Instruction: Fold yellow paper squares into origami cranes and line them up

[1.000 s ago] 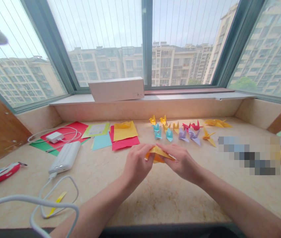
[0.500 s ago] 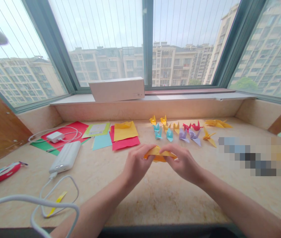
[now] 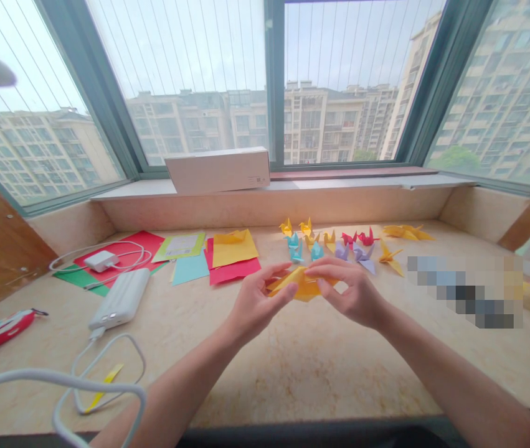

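Note:
A partly folded piece of orange-yellow paper (image 3: pixel 299 285) is held up over the stone ledge (image 3: pixel 293 367) between both hands. My left hand (image 3: pixel 255 302) pinches its left end between thumb and fingers. My right hand (image 3: pixel 351 292) grips its right end, fingers curled over the top edge. Just beyond the hands stand several small folded paper cranes (image 3: pixel 334 244) in yellow, blue, purple, red and orange.
Flat coloured sheets (image 3: pixel 227 255) lie at centre left. Further left are a white power bank (image 3: pixel 119 300) with looping cable (image 3: pixel 106 367), a white charger (image 3: pixel 100 260) on red paper and a red case (image 3: pixel 0 328). A white box (image 3: pixel 218 169) sits on the windowsill.
Both hands have lifted the folded paper a little off the ledge and turned it; the fingers have shifted their hold along its edges.

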Motion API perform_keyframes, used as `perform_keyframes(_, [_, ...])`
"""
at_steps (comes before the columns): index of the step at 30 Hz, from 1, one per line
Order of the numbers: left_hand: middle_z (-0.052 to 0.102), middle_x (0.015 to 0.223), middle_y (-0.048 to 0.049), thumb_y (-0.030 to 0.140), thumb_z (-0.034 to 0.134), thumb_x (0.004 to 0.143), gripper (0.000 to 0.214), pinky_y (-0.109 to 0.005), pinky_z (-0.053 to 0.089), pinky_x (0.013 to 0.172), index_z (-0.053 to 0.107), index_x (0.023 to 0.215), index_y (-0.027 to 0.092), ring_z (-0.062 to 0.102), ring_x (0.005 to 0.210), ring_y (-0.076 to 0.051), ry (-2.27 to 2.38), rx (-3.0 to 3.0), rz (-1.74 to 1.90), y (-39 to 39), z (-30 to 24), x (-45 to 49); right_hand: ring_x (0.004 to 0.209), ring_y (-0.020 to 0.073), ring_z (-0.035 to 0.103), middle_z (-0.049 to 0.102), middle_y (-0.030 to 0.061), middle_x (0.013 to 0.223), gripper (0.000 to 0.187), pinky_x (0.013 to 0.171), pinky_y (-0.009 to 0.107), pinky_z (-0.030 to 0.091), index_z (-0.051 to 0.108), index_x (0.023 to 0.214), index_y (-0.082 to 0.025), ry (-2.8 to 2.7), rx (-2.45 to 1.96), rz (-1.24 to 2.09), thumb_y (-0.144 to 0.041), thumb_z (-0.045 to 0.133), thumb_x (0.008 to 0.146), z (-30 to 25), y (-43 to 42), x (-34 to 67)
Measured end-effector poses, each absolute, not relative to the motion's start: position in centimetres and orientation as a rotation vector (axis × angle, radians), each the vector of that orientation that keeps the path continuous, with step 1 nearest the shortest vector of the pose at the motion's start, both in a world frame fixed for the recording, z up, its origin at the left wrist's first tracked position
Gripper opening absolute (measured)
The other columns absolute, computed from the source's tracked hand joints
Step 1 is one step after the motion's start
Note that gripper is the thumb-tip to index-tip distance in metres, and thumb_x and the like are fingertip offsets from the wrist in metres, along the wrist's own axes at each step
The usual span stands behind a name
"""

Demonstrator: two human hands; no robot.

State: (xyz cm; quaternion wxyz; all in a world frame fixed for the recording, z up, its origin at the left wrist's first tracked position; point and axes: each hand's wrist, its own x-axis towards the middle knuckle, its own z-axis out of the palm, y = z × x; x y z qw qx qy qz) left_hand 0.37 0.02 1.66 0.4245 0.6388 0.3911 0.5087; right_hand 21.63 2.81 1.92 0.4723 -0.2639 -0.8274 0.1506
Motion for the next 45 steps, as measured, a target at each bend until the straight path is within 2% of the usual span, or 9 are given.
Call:
perform_keyframes(4, [0.074, 0.108, -0.0116, 0.036, 0.069, 0.084, 0.035, -0.034, 0.057, 0.085, 0.069, 0.111, 0.015, 0.070, 0.098, -0.023, 1.055, 1.618, 1.349, 0.3, 1.4, 0.5, 0.097, 0.0221, 0.068, 0.072, 0.0087, 0.103, 0.018, 0.090, 0.038, 0.054, 0.072, 0.098, -0.020, -2.060, -0.656, 0.376, -0.018, 0.057, 0.088, 2.1, 2.7, 21.7])
perform_keyframes(7, [0.076, 0.099, -0.0087, 0.033, 0.070, 0.082, 0.026, -0.034, 0.058, 0.083, 0.073, 0.102, 0.017, 0.072, 0.090, -0.023, 1.143, 1.715, 1.391, 0.4, 1.1, 0.7, 0.083, 0.0200, 0.070, 0.074, 0.0061, 0.089, 0.013, 0.079, 0.034, 0.056, 0.069, 0.093, -0.020, -2.003, -0.746, 0.433, -0.027, 0.060, 0.090, 2.1, 2.7, 21.5])
perform_keyframes(11, [0.077, 0.087, -0.0057, 0.030, 0.069, 0.083, 0.014, -0.034, 0.057, 0.078, 0.076, 0.091, 0.020, 0.071, 0.079, -0.022, 1.201, 1.912, 1.423, 0.2, 0.9, 0.8, 0.078, 0.0203, 0.071, 0.076, 0.0051, 0.086, 0.027, 0.062, 0.028, 0.055, 0.067, 0.109, -0.020, -1.971, -0.880, 0.567, -0.036, 0.064, 0.088, 1.8, 2.6, 20.9])
perform_keyframes(18, [0.076, 0.077, -0.0023, 0.028, 0.070, 0.082, 0.008, -0.029, 0.054, 0.069, 0.076, 0.082, 0.022, 0.069, 0.069, -0.019, 1.271, 1.978, 1.442, 0.0, 1.0, 0.9, 0.079, 0.0206, 0.071, 0.078, 0.0028, 0.086, 0.017, 0.070, 0.029, 0.055, 0.076, 0.089, -0.021, -2.013, -0.893, 0.659, -0.033, 0.063, 0.089, 1.6, 2.3, 20.2])
perform_keyframes(31, [0.075, 0.076, -0.0042, 0.038, 0.071, 0.081, 0.020, -0.026, 0.053, 0.066, 0.074, 0.081, 0.018, 0.068, 0.070, -0.018, 1.262, 1.869, 1.369, 0.1, 0.8, 0.7, 0.075, 0.0190, 0.070, 0.077, 0.0036, 0.082, 0.025, 0.066, 0.027, 0.053, 0.077, 0.084, -0.019, -1.939, -0.909, 0.883, -0.036, 0.059, 0.090, 1.8, 2.2, 20.3])
perform_keyframes(37, [0.075, 0.091, -0.0080, 0.035, 0.073, 0.081, 0.043, -0.029, 0.057, 0.073, 0.061, 0.118, 0.015, 0.070, 0.081, -0.018, 0.870, 1.497, 1.360, 0.5, 1.2, 0.8, 0.065, 0.0156, 0.066, 0.073, 0.0050, 0.076, 0.034, 0.057, 0.024, 0.049, 0.073, 0.086, -0.014, -1.728, -0.983, 1.107, -0.046, 0.059, 0.089, 2.0, 2.9, 20.8])
perform_keyframes(39, [0.076, 0.091, -0.0078, 0.034, 0.071, 0.083, 0.046, -0.031, 0.057, 0.077, 0.058, 0.122, 0.015, 0.071, 0.083, -0.018, 0.804, 1.409, 1.352, 0.6, 1.3, 0.8, 0.064, 0.0151, 0.066, 0.073, 0.0048, 0.075, 0.036, 0.057, 0.024, 0.049, 0.072, 0.085, -0.014, -1.715, -1.000, 1.136, -0.047, 0.059, 0.088, 2.2, 3.0, 20.9])
perform_keyframes(42, [0.076, 0.088, -0.0076, 0.034, 0.072, 0.082, 0.039, -0.031, 0.059, 0.075, 0.063, 0.114, 0.013, 0.072, 0.082, -0.019, 0.855, 1.352, 1.352, 0.8, 1.2, 0.9, 0.069, 0.0171, 0.068, 0.074, 0.0060, 0.079, 0.034, 0.062, 0.027, 0.052, 0.072, 0.088, -0.015, -1.825, -1.020, 1.077, -0.046, 0.058, 0.090, 2.4, 3.0, 20.9])
perform_keyframes(45, [0.076, 0.085, -0.0078, 0.033, 0.074, 0.079, 0.029, -0.031, 0.059, 0.073, 0.068, 0.098, 0.012, 0.072, 0.079, -0.020, 0.944, 1.347, 1.358, 0.9, 1.0, 0.8, 0.086, 0.0210, 0.069, 0.073, 0.0092, 0.102, 0.035, 0.077, 0.035, 0.056, 0.067, 0.114, -0.018, -1.888, -0.970, 0.890, -0.043, 0.060, 0.089, 2.1, 2.8, 20.7])
